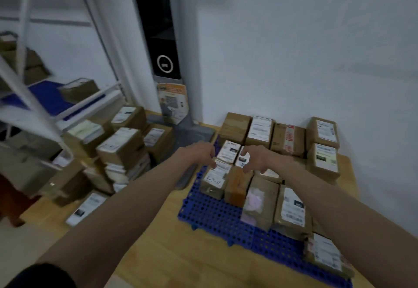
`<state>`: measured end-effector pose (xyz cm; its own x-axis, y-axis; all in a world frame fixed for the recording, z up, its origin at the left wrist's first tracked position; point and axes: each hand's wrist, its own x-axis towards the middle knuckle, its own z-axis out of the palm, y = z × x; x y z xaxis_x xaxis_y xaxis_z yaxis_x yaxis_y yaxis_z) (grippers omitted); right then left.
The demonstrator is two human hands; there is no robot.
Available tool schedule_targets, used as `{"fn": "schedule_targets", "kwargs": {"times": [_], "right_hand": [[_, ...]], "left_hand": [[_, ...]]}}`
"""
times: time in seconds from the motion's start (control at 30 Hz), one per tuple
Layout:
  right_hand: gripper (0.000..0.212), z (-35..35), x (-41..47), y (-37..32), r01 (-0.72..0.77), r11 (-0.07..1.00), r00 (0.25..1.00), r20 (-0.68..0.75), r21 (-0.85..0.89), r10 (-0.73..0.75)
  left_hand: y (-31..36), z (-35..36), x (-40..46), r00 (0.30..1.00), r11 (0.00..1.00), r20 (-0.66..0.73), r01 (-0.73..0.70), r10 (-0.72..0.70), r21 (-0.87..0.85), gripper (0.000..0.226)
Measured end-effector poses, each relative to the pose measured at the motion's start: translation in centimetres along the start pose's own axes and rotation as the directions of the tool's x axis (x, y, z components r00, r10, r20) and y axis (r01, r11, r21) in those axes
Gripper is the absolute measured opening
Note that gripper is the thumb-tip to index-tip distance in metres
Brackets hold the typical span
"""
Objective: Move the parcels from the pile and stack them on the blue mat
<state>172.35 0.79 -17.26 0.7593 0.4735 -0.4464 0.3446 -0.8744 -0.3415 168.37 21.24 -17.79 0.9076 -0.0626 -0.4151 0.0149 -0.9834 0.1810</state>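
Note:
A blue perforated mat (210, 215) lies on the wooden floor at centre right. Several brown cardboard parcels with white labels stand on it in rows, reaching back to the wall. Both my arms stretch out over the mat. My left hand (203, 152) and my right hand (255, 159) hover just above two small labelled parcels (229, 152) in the middle row, fingers loosely curled, holding nothing. A parcel with handwriting on its label (214, 178) sits right below my left hand. The pile of parcels (119, 149) is stacked on the floor to the left.
A white metal shelf rack (56, 107) with a blue mat and a box stands at far left. A dark standing device on a grey base (165, 61) rises against the white wall behind. One flat parcel (87, 207) lies on the floor near the pile.

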Motion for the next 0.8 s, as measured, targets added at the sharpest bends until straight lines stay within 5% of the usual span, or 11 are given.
{"fn": "schedule_targets", "kwargs": {"times": [0.23, 0.5, 0.8], "right_hand": [[0.057, 2.5, 1.1, -10.5, 0.093, 0.995, 0.996, 0.012, -0.024, -0.093], [0.053, 6.0, 3.7, -20.7, 0.167, 0.986, 0.984, -0.069, 0.026, -0.165], [0.049, 9.2, 7.1, -29.2, 0.146, 0.953, 0.988, -0.089, 0.266, -0.127]], "left_hand": [[-9.0, -0.7, -7.3, 0.994, 0.995, -0.078, 0.076, -0.082, -0.07, 0.036], [-19.0, -1.9, -12.4, 0.918, 0.974, -0.336, 0.171, -0.212, -0.149, 0.01], [-27.7, -0.3, -13.1, 0.884, 0.923, -0.3, 0.29, -0.36, -0.252, 0.078]]}}
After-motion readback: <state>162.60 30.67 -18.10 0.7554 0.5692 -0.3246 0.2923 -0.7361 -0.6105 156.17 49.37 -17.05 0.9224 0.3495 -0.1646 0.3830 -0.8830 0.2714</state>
